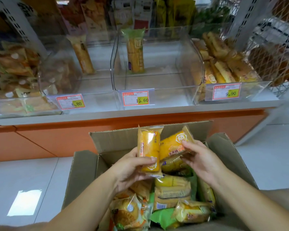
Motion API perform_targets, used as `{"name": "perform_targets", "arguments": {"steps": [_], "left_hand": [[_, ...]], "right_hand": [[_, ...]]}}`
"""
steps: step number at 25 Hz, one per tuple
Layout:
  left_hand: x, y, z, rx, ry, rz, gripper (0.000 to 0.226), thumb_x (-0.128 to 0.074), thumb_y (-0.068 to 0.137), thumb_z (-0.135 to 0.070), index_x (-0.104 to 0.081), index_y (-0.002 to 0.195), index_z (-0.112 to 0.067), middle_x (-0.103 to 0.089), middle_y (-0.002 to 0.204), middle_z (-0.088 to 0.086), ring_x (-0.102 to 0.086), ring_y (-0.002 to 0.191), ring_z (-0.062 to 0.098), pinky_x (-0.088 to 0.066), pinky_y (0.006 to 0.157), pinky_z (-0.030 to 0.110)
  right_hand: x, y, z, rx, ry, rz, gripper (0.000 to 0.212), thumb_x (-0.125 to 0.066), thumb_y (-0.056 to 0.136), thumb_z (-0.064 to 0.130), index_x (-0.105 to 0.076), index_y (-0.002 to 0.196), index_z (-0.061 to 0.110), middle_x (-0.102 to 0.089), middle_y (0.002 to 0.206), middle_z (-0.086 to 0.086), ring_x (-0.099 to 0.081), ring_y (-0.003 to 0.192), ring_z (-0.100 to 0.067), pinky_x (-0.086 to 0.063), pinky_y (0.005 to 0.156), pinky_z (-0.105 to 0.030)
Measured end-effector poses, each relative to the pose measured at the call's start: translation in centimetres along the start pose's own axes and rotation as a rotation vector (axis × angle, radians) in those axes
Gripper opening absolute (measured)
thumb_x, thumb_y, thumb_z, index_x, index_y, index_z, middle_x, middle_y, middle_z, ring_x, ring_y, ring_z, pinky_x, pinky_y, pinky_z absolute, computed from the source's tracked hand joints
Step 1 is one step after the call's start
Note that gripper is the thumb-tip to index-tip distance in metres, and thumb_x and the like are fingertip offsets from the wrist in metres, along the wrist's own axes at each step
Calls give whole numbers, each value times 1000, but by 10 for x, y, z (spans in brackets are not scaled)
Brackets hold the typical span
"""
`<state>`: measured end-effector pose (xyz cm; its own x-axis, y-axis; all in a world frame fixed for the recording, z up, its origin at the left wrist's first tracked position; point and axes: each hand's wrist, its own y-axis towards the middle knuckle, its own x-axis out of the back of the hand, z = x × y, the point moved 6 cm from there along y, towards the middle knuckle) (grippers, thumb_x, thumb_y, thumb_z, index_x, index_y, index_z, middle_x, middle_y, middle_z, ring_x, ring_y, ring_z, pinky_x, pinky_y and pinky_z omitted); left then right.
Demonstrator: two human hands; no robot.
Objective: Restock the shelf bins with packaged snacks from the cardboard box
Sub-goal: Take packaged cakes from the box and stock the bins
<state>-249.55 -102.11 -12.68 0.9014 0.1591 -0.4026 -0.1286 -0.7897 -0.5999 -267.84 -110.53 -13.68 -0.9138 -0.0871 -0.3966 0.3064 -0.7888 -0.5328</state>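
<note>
An open cardboard box stands on the floor below me, holding several wrapped snacks. My left hand grips a yellow-orange snack pack upright above the box. My right hand pinches a second orange snack pack, tilted to the right, beside the first. Ahead, clear shelf bins line the shelf: the middle bin holds one upright pack, the bin to its left one leaning pack.
The right bin is stacked with orange packs, the far-left bin with mixed packs. Price tags read 6.80, 15.60, 9.90. An orange base panel runs under the shelf. A wire basket stands right.
</note>
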Motion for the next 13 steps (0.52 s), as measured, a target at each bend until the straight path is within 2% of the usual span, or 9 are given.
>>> {"name": "perform_targets", "arguments": {"steps": [1,3,4,6,7,9,11,13], "left_hand": [[-4,0,-1,-9,-16,4,67,-79,67,-3,-53,128,-11,-71,113,17,-71,97,32,-61,78,43],[-8,1,-3,-20,-44,-7,65,-78,69,-1,-52,127,-10,-71,112,19,-72,96,34,-61,76,43],[-8,1,-4,-27,-38,-15,64,-79,68,-2,-53,126,-10,-72,112,19,-72,96,34,-62,76,42],[-11,0,-9,-47,12,-14,61,-76,67,-5,-55,124,-11,-72,112,17,-72,97,31,-62,76,39],[-13,-1,-14,-58,49,-4,60,-75,67,-7,-55,124,-12,-72,112,16,-72,97,30,-61,77,38],[-22,-3,-24,-87,129,30,61,-76,68,-11,-56,125,-12,-71,114,16,-70,99,30,-59,85,43],[-35,-5,-38,-119,183,55,65,-79,65,-15,-57,126,-11,-70,116,17,-68,102,33,-47,98,55],[-53,-4,-62,-174,183,66,64,-79,64,-13,-58,125,-8,-71,114,18,-70,97,31,-48,98,55]], "right_hand": [[0,-2,2,5,-27,5,54,-84,53,24,-59,100,13,-72,98,-12,-68,89,-21,-49,79,-35],[-1,-8,7,21,-124,21,59,-80,60,18,-56,113,11,-73,102,-13,-69,92,-24,-52,79,-36],[0,-10,12,46,-212,35,68,-80,60,16,-53,122,16,-73,103,-11,-70,94,-25,-53,80,-37],[1,-18,31,132,-499,96,87,-88,58,22,-46,132,41,-70,110,-3,-67,103,-23,-53,89,-41],[3,-21,42,177,-698,131,86,-90,59,30,-46,129,52,-65,117,5,-64,109,-19,-51,94,-41],[2,-30,64,234,-1048,195,68,-87,64,37,-51,118,58,-58,122,16,-59,110,-7,-50,95,-30],[0,-37,86,326,-1249,193,53,-87,66,36,-55,107,49,-55,116,18,-55,101,4,-45,83,-14],[-4,-47,114,432,-1329,158,48,-87,65,37,-56,101,42,-52,108,18,-52,92,10,-39,70,-9]]}}
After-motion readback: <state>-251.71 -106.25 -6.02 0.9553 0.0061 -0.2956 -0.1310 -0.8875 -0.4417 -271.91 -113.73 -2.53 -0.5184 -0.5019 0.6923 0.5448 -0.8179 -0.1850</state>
